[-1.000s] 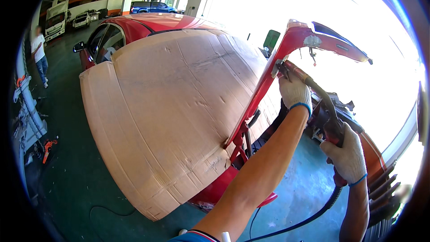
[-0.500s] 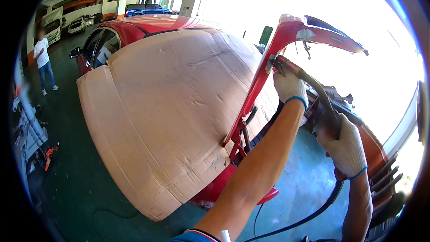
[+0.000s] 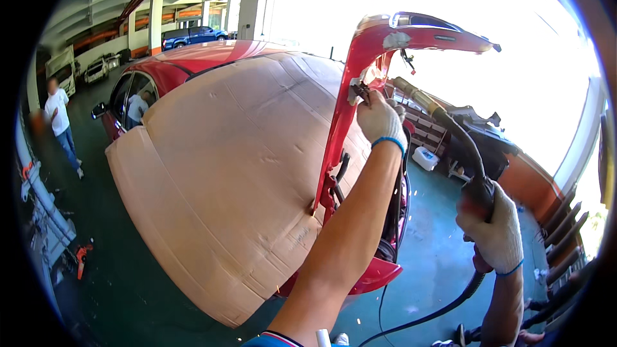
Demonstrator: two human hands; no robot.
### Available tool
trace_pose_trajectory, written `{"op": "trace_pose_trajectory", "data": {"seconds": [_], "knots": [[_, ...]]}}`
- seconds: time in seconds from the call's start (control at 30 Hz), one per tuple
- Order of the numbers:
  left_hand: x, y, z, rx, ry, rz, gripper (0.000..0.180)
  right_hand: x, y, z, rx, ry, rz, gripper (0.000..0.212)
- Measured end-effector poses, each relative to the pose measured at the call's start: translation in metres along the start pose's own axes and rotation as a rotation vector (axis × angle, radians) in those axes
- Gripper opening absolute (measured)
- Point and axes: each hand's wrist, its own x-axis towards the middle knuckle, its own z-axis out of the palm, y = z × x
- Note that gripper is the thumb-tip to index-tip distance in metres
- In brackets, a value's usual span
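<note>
In a white knit glove, my right hand [image 3: 498, 231] grips the handle of a welding torch [image 3: 457, 130]. Its brass-coloured nozzle points up and left toward a red car body panel [image 3: 335, 125], a little apart from it. My left hand [image 3: 380, 121], gloved too, pinches a small dark metal piece [image 3: 361, 92] against that panel's edge, just under its upper bend. The fingertips partly hide this piece, so its exact kind is unclear. Bare grey patches show on the red paint near there. A black cable runs down from the torch handle.
Brown cardboard [image 3: 238, 173] covers the front of a red car [image 3: 186, 56]. A person in a white shirt [image 3: 60, 112] stands at the far left. A white jug [image 3: 425, 158] sits on the green floor beyond my arms. Several dark tubes [image 3: 562, 238] line the right side.
The torch nozzle has come away from the panel, to the right. Small sparks now fall around the panel and floor. My left hand still holds the metal piece; the view has shifted.
</note>
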Motion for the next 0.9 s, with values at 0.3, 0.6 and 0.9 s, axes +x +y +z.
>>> {"op": "trace_pose_trajectory", "data": {"seconds": [0.3, 0.6, 0.9], "knots": [[-0.004, 0.002, -0.005, 0.267, -0.019, 0.111, 0.018, 0.017, 0.050, 0.000, 0.034, -0.063, -0.077, 0.040], [-0.011, 0.003, 0.008, 0.123, 0.009, 0.136, 0.015, 0.051, 0.055, 0.009, -0.009, -0.136, -0.138, 0.041], [0.008, -0.010, -0.004, 0.291, 0.016, 0.233, 0.015, 0.064, 0.048, 0.005, -0.001, -0.148, -0.163, 0.039]]}}
